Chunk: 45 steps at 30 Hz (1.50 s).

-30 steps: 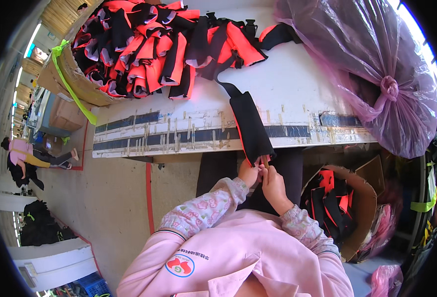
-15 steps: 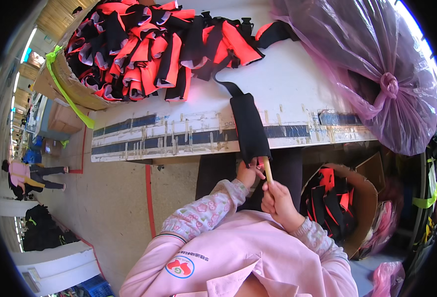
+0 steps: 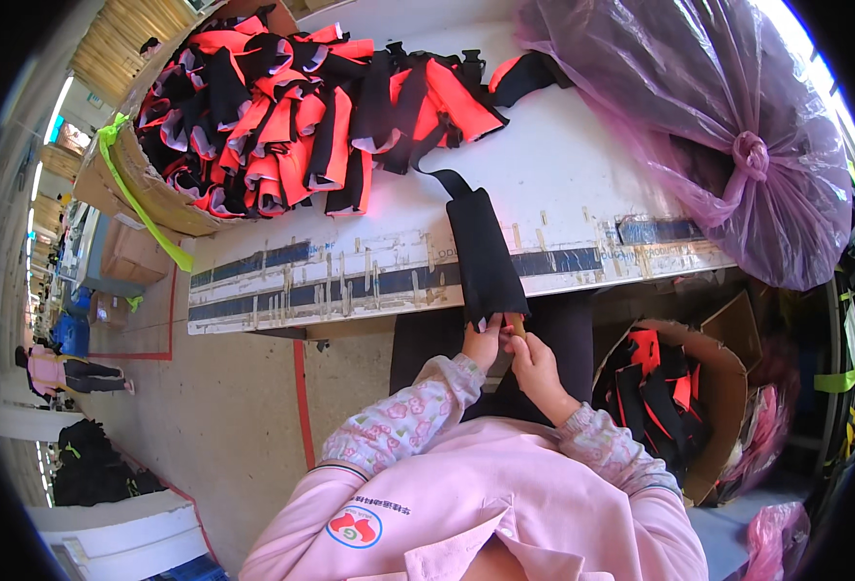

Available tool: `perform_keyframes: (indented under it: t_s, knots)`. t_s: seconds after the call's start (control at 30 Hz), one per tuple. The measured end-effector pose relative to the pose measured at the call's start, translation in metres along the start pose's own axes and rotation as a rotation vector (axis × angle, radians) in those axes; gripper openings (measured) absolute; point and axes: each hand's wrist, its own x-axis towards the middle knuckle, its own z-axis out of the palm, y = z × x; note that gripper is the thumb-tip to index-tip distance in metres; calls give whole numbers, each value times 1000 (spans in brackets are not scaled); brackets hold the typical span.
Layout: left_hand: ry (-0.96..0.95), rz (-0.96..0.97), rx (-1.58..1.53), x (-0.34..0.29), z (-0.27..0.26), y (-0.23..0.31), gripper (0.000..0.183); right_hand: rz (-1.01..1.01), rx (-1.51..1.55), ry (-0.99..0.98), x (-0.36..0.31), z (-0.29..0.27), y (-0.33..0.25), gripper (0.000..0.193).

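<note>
A black fabric sleeve (image 3: 486,254) hangs over the table's near edge, its strap running back toward the pile. At the sleeve's lower end, my left hand (image 3: 483,343) is closed on the fabric by its opening. My right hand (image 3: 538,368) grips a pale wooden stick (image 3: 516,323) close beside it. Only a short piece of the stick shows; its upper part is hidden inside the sleeve. A large pile of black and orange fabric pieces (image 3: 282,136) lies beyond, at the far left of the table.
The white table (image 3: 563,174) has a worn, taped front edge. A purple plastic bag (image 3: 737,194), knotted, rests at the right. Below it, a cardboard box (image 3: 723,387) holds more black and orange pieces. Another person (image 3: 69,373) is at the far left.
My right hand has moved up toward the sleeve, and more of the wooden stick is now inside it. My left hand stays at the sleeve's lower end.
</note>
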Motion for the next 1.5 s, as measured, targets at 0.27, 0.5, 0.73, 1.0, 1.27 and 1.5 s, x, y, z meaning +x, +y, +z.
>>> perform_keyframes:
  t_s: [0.27,0.5,0.73,1.0,1.27,1.5]
  knots:
    - [-116,32,-11,1,-3,10,31,334,152,-303,-60,-54,-18,25]
    - [-74,-71,129,-2,-4,16,27,262,-241,-378,-65,-76,-44,26]
    - [-30,-138,340,-11,2,27,28,567,155,-394,-9,-52,-66,27]
    - [-104,21,437,-1,-10,9,23,515,551,-458,10,-21,-32,30]
    - [-37,-43,126,-10,1,11,33,536,521,-445,-27,-54,-40,28]
    - [-18,-112,57,-8,5,18,30,663,794,-312,-59,-50,-57,27]
